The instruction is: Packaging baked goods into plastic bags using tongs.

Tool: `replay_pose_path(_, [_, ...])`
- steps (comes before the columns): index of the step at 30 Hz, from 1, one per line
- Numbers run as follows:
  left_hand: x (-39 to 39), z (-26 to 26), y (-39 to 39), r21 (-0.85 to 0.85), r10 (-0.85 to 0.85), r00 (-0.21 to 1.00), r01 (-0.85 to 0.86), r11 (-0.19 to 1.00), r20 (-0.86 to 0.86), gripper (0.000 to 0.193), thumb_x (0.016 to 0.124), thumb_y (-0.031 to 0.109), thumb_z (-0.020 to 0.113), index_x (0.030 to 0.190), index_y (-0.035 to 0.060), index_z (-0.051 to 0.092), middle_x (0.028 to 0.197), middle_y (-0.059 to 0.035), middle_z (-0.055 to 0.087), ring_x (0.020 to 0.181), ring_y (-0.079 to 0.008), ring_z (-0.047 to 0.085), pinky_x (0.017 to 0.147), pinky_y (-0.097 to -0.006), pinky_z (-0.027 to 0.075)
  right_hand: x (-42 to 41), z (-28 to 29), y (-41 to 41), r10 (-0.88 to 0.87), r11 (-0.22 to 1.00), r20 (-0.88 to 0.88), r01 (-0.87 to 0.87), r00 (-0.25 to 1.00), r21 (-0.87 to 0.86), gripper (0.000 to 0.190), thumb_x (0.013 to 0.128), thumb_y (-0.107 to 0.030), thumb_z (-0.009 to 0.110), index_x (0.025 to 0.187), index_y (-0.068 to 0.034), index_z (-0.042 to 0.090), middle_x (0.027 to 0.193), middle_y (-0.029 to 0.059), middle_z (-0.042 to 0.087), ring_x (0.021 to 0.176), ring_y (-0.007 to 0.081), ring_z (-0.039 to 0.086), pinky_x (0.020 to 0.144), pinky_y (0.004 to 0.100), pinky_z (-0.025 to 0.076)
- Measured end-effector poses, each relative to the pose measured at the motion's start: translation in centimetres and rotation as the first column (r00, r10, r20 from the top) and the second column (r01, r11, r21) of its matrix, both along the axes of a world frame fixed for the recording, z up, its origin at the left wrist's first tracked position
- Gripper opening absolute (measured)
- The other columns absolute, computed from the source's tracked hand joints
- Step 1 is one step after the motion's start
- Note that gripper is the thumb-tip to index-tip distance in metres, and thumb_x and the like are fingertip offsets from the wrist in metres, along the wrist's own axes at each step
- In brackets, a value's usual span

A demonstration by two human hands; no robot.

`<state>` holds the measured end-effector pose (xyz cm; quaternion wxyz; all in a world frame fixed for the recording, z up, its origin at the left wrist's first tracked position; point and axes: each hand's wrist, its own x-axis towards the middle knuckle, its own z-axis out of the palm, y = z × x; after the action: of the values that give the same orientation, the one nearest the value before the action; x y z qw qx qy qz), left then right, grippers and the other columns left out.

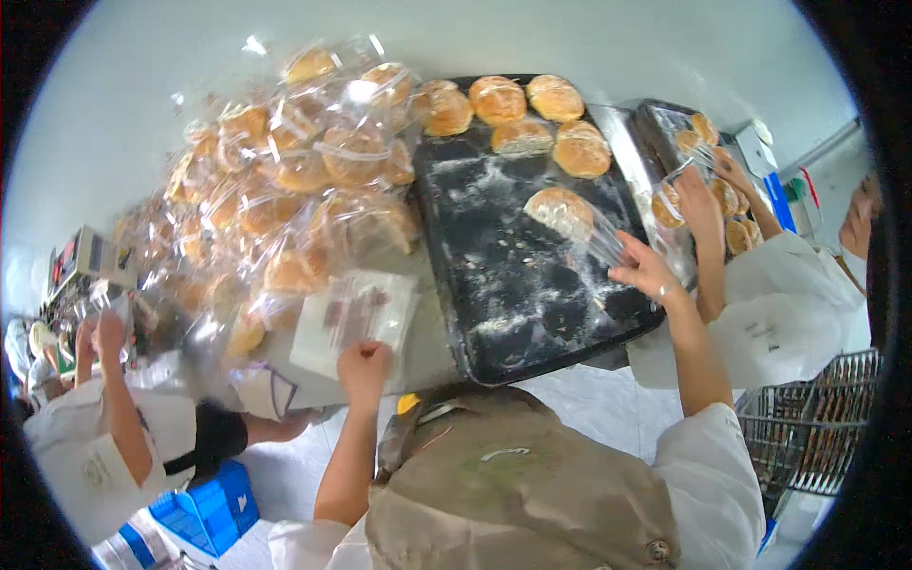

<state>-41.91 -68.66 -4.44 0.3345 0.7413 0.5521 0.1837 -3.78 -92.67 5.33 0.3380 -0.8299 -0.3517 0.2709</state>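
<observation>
My left hand (365, 370) pinches the near edge of a stack of flat, clear plastic bags (356, 313) with printed marks, lying on the worktop. Over a black baking tray (499, 285) dusted with flour, my right hand (647, 269) is closed on a piece of clear plastic (605, 242). That plastic reaches to a floured bread bun (559, 212); whether it is a bag or tongs I cannot tell. Several more buns (497, 100) sit at the tray's far end. Left of the tray, bagged buns (306, 164) are heaped high.
To the right, a co-worker's hands (698, 199) work over another tray of buns (666, 117). At the left another person's hands (103, 338) hold plastic near a boxy machine (89, 256). A blue crate (221, 506) stands on the floor; a wire rack (819, 427) is at lower right.
</observation>
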Motion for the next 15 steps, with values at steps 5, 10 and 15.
replay_pose_path(5, [0.9,1.8,0.6,-0.277,0.148,0.978,-0.102,0.955,0.149,0.024,0.073,0.022,0.061,0.072,-0.0023,0.062,0.064,-0.0114,0.062,0.056,-0.0166,0.058,0.054,-0.0301,0.043,-10.6,1.6,4.4,0.305,0.952,0.159,-0.293,0.939,-0.090,0.083,0.064,-0.035,0.073,0.130,-0.005,0.032,0.078,0.0092,0.055,0.068,0.0205,0.055,0.061,0.0315,0.045])
replay_pose_path(10, [0.7,-1.4,0.6,-0.171,0.199,0.925,-0.150,0.974,0.324,0.024,0.075,0.021,0.061,0.074,-0.0030,0.062,0.063,-0.0120,0.061,0.057,-0.0168,0.058,0.055,-0.0295,0.044,-17.7,1.5,9.0,0.514,0.858,0.444,-0.449,0.734,-0.251,0.076,0.065,-0.033,0.070,0.126,-0.004,0.035,0.088,0.0140,0.053,0.074,0.0291,0.057,0.061,0.0381,0.047])
replay_pose_path(15, [1.1,1.5,-0.4,-0.171,0.269,0.889,-0.219,0.961,0.371,0.020,0.079,0.016,0.058,0.081,-0.0038,0.060,0.071,-0.0144,0.062,0.068,-0.0181,0.060,0.066,-0.0294,0.045,-20.8,1.7,11.7,0.610,0.793,0.554,-0.429,0.567,-0.433,0.074,0.066,-0.031,0.069,0.126,-0.003,0.035,0.088,0.0136,0.052,0.075,0.0276,0.057,0.061,0.0376,0.048])
